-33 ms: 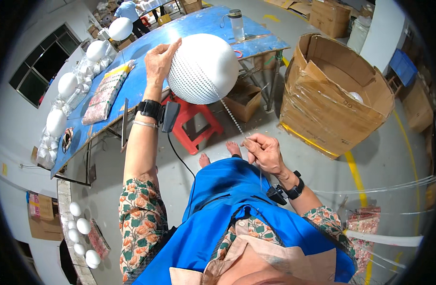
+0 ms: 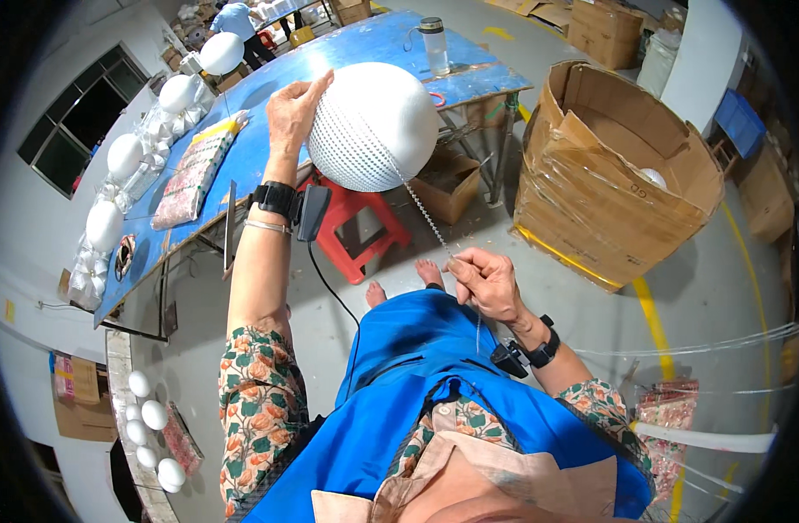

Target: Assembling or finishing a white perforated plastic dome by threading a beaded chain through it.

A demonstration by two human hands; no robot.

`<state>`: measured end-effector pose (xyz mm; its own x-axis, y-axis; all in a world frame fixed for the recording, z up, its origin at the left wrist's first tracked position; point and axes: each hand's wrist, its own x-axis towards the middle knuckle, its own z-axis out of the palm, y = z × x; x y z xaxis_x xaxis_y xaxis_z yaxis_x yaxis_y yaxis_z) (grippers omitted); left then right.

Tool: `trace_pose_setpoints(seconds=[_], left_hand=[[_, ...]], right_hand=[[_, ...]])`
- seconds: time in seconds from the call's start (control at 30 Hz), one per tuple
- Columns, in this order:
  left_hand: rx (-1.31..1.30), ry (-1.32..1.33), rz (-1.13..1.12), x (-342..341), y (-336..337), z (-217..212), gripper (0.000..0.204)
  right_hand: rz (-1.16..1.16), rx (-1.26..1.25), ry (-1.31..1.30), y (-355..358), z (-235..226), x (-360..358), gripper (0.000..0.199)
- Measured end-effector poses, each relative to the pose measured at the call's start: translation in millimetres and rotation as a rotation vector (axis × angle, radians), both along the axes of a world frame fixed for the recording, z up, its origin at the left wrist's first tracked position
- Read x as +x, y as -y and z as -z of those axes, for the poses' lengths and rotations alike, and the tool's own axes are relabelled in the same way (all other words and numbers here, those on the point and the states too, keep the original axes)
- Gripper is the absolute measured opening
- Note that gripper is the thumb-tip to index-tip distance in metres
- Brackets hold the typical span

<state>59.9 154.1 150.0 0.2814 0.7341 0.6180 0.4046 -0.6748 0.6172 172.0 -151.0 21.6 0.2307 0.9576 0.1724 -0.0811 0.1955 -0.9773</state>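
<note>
My left hand (image 2: 292,113) grips the upper left side of a large white ball (image 2: 391,105), its thumb and fingers pressed together against the surface. Close rows of small shiny beads cover the ball's lower left part; the rest is smooth and bare. From the underside of the ball a bead string (image 2: 427,218) runs taut down to my right hand (image 2: 488,283), which pinches it between thumb and fingers in front of my lap. A thin loose end hangs below that hand. What the left fingertips do behind the ball is hidden.
A blue table (image 2: 330,57) holds a clear bottle (image 2: 434,48), wrapped packs (image 2: 199,170) and several white balls (image 2: 125,155) along its edge. Below the held ball stands a red stool (image 2: 365,235). A big cardboard box (image 2: 591,192) is at right. Another person (image 2: 234,22) stands far off.
</note>
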Motion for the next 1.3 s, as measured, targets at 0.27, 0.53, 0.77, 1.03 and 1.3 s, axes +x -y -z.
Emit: trace_pose_setpoints(seconds=[0.27,0.53,0.77,1.03,1.3], left_hand=[[-0.146,-0.123,0.057,-2,-24,-1,0.055],[-0.159,-0.053,0.303,-4,-20,5,0.052],[-0.001,-0.050,-0.010,4,-4,-5,0.041],[-0.216,0.064,0.127,-4,-7,9,0.043],[-0.146,0.156,0.203,-4,-7,2,0.042]], right_hand=[[-0.063,-0.049,-0.004,17,18,-1,0.021],[-0.047,0.017,0.006,9,23,1,0.021],[-0.023,0.008,-0.001,0,21,-2,0.020],[0.002,-0.004,-0.044,-19,30,10,0.021],[0.038,0.053,-0.024,-44,35,16,0.023]])
